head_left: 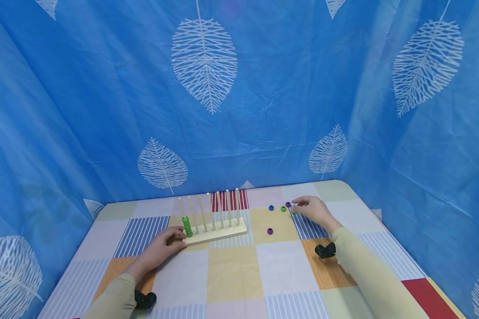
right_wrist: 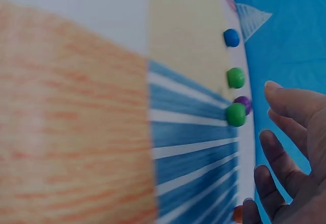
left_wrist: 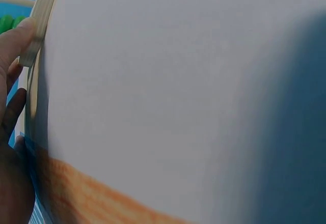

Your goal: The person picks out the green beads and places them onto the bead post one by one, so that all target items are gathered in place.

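Note:
A pale wooden peg board (head_left: 217,234) with several upright pegs stands left of the table's middle. Green beads (head_left: 187,227) are stacked on its leftmost peg. My left hand (head_left: 163,248) grips the board's left end; in the left wrist view the thumb (left_wrist: 23,33) lies against its edge. My right hand (head_left: 313,210) hovers by the loose beads, fingers apart and nothing seen between them. Nearest to it are a green bead (right_wrist: 236,114) and a purple bead (right_wrist: 243,104). Another green bead (head_left: 283,208) and a blue bead (head_left: 271,208) lie to their left.
A second purple bead (head_left: 270,231) sits closer to me, between the board and my right hand. Part of an orange bead (right_wrist: 238,214) shows below my right fingers. A patchwork cloth (head_left: 231,270) covers the table, and blue leaf-print curtains (head_left: 263,110) hang behind and at the sides.

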Tool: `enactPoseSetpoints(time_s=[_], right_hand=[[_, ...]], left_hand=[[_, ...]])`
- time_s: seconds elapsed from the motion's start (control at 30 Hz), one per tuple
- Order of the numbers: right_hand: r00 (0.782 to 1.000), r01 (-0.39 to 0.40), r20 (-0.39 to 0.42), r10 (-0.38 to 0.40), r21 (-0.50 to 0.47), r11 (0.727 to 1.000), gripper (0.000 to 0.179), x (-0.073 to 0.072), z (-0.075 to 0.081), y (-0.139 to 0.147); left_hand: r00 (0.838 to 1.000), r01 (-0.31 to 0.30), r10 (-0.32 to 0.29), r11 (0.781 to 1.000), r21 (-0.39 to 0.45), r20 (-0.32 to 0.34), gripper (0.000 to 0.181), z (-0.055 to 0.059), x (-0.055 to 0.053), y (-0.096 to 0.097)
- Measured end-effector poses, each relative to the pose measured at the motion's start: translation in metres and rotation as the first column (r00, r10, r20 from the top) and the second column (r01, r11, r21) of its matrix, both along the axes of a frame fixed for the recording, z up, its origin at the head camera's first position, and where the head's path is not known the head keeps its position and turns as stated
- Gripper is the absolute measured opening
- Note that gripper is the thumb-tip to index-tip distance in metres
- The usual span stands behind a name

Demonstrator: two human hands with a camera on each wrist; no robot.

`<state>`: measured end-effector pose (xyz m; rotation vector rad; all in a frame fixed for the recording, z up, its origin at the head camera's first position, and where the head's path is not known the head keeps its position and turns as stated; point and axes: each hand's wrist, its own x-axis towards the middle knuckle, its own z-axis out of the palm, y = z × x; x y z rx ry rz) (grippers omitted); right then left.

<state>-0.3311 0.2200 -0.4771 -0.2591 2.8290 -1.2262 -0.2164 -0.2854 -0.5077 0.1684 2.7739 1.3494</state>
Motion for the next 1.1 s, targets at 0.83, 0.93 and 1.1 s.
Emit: enactPoseSetpoints(time_s=[0.83, 0.93, 1.1], right_hand=[[0.984, 0.175, -0.001, -0.176, 0.146, 0.974, 0.039, -0.002, -0.025, 0.000], [0.984, 0.178, -0.008, -0.179, 0.150, 0.973, 0.038, -0.002, -0.026, 0.000], [0.982, 0.187, -0.015, -0.187, 0.152, 0.971, 0.037, -0.003, -0.027, -0.001]], left_hand=[[1.000, 0.019, -0.018, 1.000, 0.019, -0.021, 0.015, -0.003, -0.003, -0.001], [1.000, 0.019, -0.019, 1.000, 0.020, -0.021, 0.015, -0.003, -0.003, -0.001], [0.999, 0.020, -0.019, 0.999, 0.028, -0.027, 0.016, -0.003, -0.003, -0.001]])
